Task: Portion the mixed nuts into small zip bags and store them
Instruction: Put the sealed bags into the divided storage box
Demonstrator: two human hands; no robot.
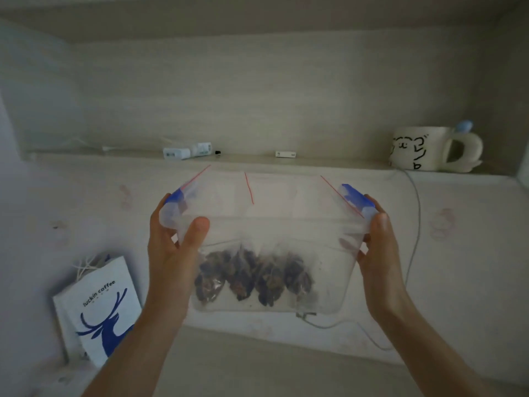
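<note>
I hold up a large clear zip bag (329, 270) with a blue zip strip at its top corners. Inside it sit several small zip bags with red seal lines, their lower parts filled with dark mixed nuts (254, 277). My left hand (174, 239) grips the bag's upper left edge, thumb in front. At the upper right edge, my right hand (378, 247) grips the bag with its fingers curled behind the plastic. The bag hangs in the air in front of a pale wall below a shelf.
A shelf ledge (329, 163) runs across behind the bag, carrying a white mug (435, 149) at the right and small white chargers (187, 151). A white and blue paper coffee bag (100, 308) stands at lower left. A grey cable (415, 233) hangs down at the right.
</note>
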